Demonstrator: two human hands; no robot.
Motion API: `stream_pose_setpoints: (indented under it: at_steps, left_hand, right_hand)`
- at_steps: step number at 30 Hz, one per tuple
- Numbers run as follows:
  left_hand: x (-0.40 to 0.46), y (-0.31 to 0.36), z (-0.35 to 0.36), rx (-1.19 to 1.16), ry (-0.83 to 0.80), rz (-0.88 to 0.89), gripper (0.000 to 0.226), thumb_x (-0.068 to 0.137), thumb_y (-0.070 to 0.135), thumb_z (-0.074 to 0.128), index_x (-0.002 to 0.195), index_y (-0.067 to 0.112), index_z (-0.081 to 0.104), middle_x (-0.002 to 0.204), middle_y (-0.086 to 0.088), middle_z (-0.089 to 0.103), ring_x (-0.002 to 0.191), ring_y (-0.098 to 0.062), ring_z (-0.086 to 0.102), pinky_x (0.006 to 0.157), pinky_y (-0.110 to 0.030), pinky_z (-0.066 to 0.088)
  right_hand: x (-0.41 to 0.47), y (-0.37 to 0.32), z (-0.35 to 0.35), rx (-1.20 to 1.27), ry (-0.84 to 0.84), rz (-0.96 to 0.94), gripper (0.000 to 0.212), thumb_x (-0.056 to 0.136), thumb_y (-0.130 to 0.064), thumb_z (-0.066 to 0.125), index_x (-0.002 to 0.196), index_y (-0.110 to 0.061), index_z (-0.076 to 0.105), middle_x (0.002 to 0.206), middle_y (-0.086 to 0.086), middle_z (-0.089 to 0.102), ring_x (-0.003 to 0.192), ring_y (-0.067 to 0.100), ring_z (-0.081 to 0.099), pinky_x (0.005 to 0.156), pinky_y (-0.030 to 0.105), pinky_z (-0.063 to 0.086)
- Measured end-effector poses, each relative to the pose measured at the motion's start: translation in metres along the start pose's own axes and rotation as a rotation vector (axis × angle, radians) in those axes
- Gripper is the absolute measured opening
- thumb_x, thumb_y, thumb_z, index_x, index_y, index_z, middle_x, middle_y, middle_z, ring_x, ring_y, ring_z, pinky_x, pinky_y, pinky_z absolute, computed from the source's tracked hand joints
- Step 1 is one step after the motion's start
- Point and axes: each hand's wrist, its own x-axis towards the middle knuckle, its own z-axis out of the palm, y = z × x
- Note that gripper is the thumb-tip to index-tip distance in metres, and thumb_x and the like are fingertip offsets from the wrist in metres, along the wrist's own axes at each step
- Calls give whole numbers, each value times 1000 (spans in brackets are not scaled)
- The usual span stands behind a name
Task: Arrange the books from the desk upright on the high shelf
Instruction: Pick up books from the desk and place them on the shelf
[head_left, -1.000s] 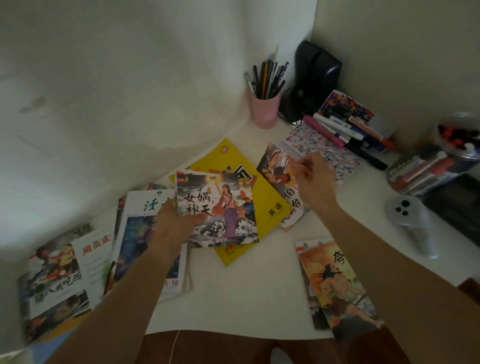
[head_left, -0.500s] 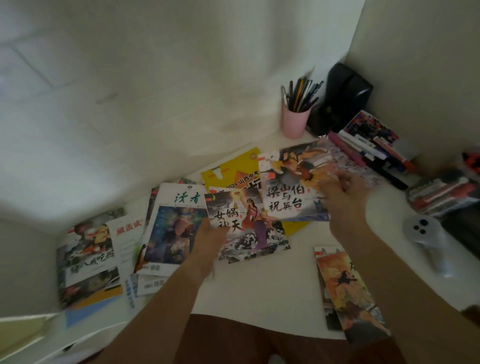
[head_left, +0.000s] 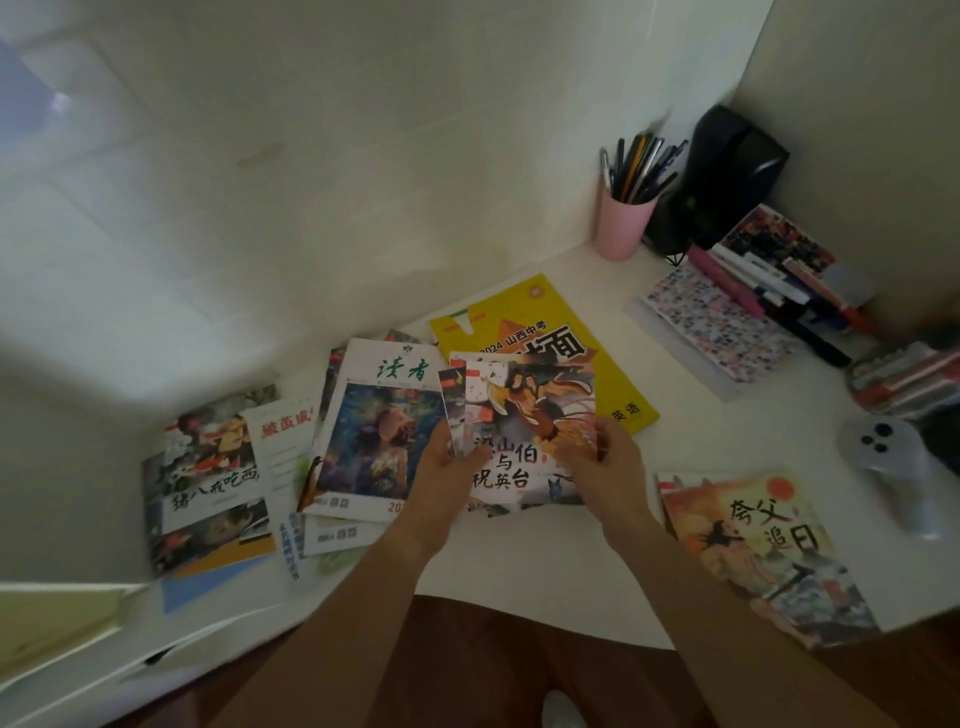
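Note:
Both hands hold a small stack of thin picture books (head_left: 524, 415) just above the white desk (head_left: 571, 551). My left hand (head_left: 449, 462) grips the stack's left edge; my right hand (head_left: 605, 467) grips its lower right corner. The top book shows a flying figure and black characters; a second book's edge peeks out on the left. Under the stack lies a yellow workbook (head_left: 545, 332). A magazine with green characters (head_left: 384, 431) lies to the left, and an orange picture book (head_left: 753, 551) lies at the desk's front right. The high shelf is out of view.
More books (head_left: 213, 478) overlap at the far left. A pink pen cup (head_left: 623, 218) and a black device (head_left: 727, 166) stand in the back corner. A patterned notebook with markers (head_left: 727, 322) lies at the right, with a white controller (head_left: 893, 457) and a marker box (head_left: 909, 374) beyond.
My right hand lifted the flying-figure book from the back of the desk and laid it over the book in my left hand. Both hands now hold the two together.

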Motion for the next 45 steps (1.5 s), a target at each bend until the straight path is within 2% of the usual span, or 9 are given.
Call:
stream_pose_setpoints:
  at_steps: [5,15,18,22,26,31,37,42,45]
  left_hand:
    - [-8,0,-11,-23,-62,-18,72,83,34,80,148,33,49,143,-1,63,131,-29,60,109,-59,47]
    - [-38,-6,-17,72,-131,60,39,101,16,65,137,32,60,131,9,69,124,-11,62,112,-43,46]
    - [-46,-12,-15,84,-135,72,40,101,20,66,140,27,59,137,10,65,132,-13,57,113,-40,43]
    - [-53,-23,-7,-23,-70,74,55,95,-4,64,139,29,57,129,12,68,123,-11,62,91,-24,52]
    - [-60,-36,12,-46,-23,42,62,98,6,66,153,21,42,149,-5,54,135,-24,54,99,-31,50]
    - [-66,-31,48,151,-106,63,83,93,45,71,160,30,24,163,0,36,148,-23,39,119,-50,37]
    - [-100,-27,149,710,-261,110,23,102,30,58,122,18,56,119,-1,62,109,-18,59,90,-33,47]
    - [-118,-37,204,1003,-182,31,27,102,26,50,121,7,52,120,-14,55,117,-33,52,97,-37,44]
    - [-119,-35,222,929,-10,-16,23,101,22,53,118,7,49,114,-13,57,106,-31,59,79,-33,43]
  right_hand:
    - [-4,-8,-15,21,42,-117,18,84,-21,81,79,-26,65,79,-3,69,74,14,61,69,34,51]
    - [-24,-10,-31,126,-15,-118,57,82,1,80,124,-18,47,98,10,67,89,17,66,77,32,56]
    - [-38,-1,-36,-81,-27,-238,43,82,3,77,110,-25,61,111,2,63,102,6,62,83,27,51]
    - [-53,13,-31,-72,-120,-110,42,81,20,64,103,-15,54,92,-7,57,80,-9,56,73,17,47]
    - [-62,20,-17,16,-136,-7,44,94,1,64,135,-6,49,100,2,66,92,13,63,85,33,50]
    - [-77,1,-60,-116,3,-142,14,103,-23,57,109,-19,46,92,-2,56,84,17,54,77,35,45]
    - [-76,29,-175,-325,144,172,39,96,-33,62,128,-20,43,112,4,62,102,29,61,89,45,51]
    - [-62,65,-220,-542,203,271,29,94,-31,60,118,-17,53,110,11,64,100,32,63,89,50,55]
    - [-57,79,-225,-676,202,272,43,88,-36,65,125,-15,59,118,14,55,112,36,54,97,48,49]
